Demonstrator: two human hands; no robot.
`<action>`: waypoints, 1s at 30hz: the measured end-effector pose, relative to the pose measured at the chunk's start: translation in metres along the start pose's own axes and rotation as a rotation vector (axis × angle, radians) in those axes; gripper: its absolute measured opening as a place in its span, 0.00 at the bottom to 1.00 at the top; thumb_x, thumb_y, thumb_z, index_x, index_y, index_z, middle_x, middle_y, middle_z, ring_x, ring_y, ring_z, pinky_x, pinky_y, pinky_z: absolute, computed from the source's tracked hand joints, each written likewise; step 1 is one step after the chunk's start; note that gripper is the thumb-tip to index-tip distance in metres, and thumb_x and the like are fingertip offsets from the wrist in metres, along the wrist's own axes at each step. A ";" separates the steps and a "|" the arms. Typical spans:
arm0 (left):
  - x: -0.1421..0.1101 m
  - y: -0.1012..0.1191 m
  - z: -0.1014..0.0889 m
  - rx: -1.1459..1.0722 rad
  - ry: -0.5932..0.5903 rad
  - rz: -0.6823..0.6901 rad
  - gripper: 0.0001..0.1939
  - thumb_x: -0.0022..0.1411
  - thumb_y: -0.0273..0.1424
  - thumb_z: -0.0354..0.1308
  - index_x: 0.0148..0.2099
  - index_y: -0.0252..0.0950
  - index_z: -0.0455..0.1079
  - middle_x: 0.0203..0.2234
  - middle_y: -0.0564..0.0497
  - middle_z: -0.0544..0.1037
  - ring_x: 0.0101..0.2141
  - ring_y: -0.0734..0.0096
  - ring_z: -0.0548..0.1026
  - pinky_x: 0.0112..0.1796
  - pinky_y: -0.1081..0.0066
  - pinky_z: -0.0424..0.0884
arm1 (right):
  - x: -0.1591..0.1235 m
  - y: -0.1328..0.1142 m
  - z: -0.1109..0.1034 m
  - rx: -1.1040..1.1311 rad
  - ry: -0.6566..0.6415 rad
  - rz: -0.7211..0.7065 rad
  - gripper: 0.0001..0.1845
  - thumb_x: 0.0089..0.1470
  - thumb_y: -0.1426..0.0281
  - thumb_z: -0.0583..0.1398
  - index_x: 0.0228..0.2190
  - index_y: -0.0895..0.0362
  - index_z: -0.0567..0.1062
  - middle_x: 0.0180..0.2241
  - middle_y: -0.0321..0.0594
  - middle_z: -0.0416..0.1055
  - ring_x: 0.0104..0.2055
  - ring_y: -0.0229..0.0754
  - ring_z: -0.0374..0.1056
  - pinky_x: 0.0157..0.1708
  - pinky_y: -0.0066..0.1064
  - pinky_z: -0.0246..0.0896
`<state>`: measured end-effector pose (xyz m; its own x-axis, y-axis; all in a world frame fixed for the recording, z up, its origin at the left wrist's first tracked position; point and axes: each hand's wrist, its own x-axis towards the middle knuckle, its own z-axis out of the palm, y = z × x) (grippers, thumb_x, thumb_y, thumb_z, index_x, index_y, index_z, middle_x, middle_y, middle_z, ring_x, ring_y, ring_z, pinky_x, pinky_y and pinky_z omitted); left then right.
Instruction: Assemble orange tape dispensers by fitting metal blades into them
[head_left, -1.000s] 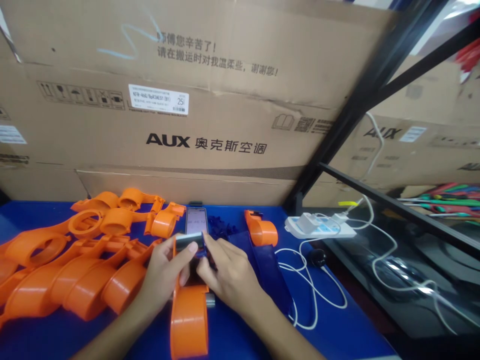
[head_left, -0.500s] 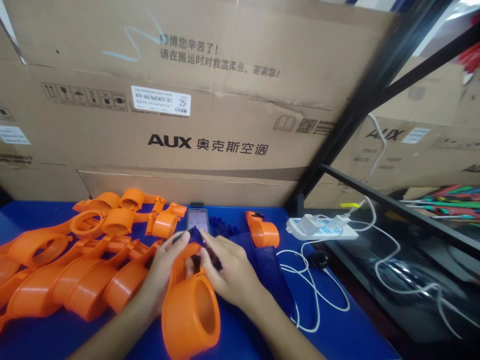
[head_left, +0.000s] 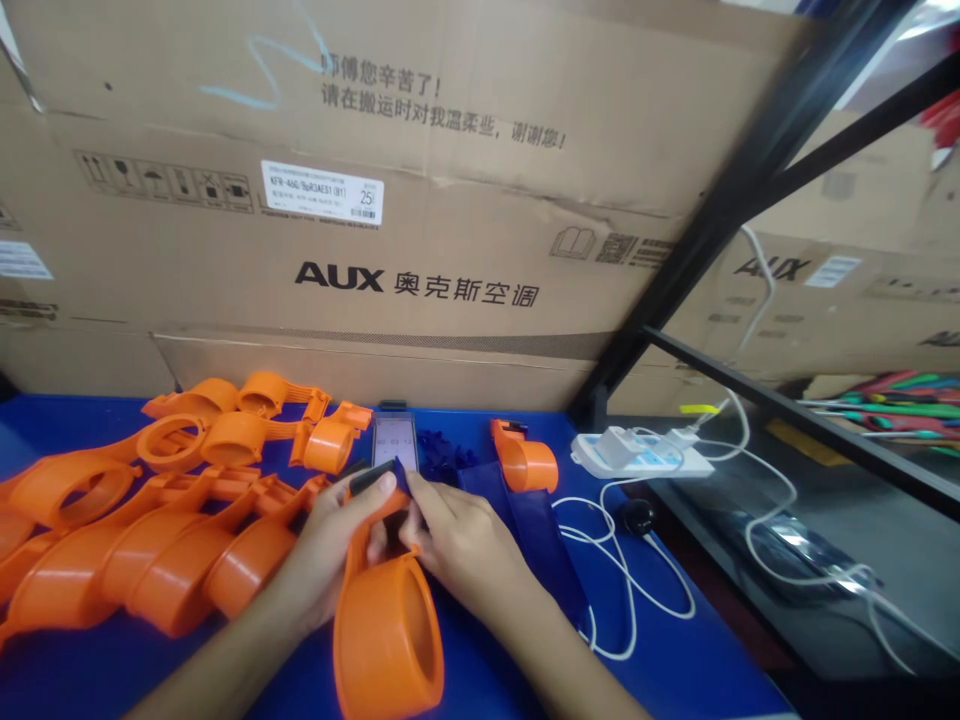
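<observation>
An orange plastic tape dispenser (head_left: 382, 630) is held between my hands above the table, its round ring hanging toward me. My left hand (head_left: 330, 540) is closed around the dispenser's far end, thumb on top beside a black strip (head_left: 369, 474). With fingers pinched, my right hand (head_left: 465, 530) works at the same end, against a small dark-blue piece (head_left: 400, 472) at its tip. My fingers partly hide how these parts meet. To the left lie several more orange tape dispensers (head_left: 180, 580), and another dispenser (head_left: 529, 463) stands at the right.
A phone (head_left: 394, 437) lies beyond my hands, with a pile of small dark-blue parts (head_left: 444, 450) beside it. A white power strip (head_left: 645, 455) and loose white cables (head_left: 634, 560) are on the right. A large carton (head_left: 420, 250) stands behind the blue table (head_left: 675, 660).
The held tape dispenser has shifted slightly right and down. My left thumb has moved, and the black strip shows more clearly. My right fingers have curled in closer.
</observation>
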<state>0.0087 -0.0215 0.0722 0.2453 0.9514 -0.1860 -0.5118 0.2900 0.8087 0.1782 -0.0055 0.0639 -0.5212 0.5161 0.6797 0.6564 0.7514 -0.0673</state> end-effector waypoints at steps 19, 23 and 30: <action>-0.003 0.000 0.002 0.014 -0.043 0.006 0.22 0.62 0.45 0.66 0.25 0.34 0.69 0.10 0.56 0.63 0.14 0.79 0.62 0.19 0.78 0.59 | -0.007 -0.008 0.007 -0.163 0.027 -0.034 0.16 0.65 0.75 0.54 0.51 0.70 0.73 0.30 0.50 0.78 0.29 0.46 0.74 0.26 0.36 0.74; -0.003 0.001 0.000 0.052 -0.001 0.029 0.20 0.59 0.45 0.69 0.28 0.35 0.70 0.09 0.57 0.64 0.13 0.80 0.62 0.19 0.79 0.57 | -0.005 -0.005 0.004 -0.074 0.076 -0.015 0.19 0.63 0.76 0.55 0.55 0.66 0.72 0.32 0.47 0.79 0.31 0.45 0.75 0.31 0.35 0.76; 0.000 -0.004 -0.007 0.320 0.036 0.192 0.20 0.65 0.49 0.61 0.34 0.37 0.70 0.09 0.58 0.65 0.12 0.80 0.58 0.19 0.77 0.54 | -0.001 0.000 -0.005 0.053 0.067 0.039 0.15 0.65 0.69 0.57 0.51 0.62 0.74 0.32 0.46 0.78 0.31 0.44 0.74 0.32 0.35 0.74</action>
<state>0.0054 -0.0217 0.0647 0.1373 0.9901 -0.0287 -0.2615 0.0642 0.9631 0.1812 -0.0079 0.0670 -0.4566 0.5180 0.7233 0.6449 0.7528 -0.1319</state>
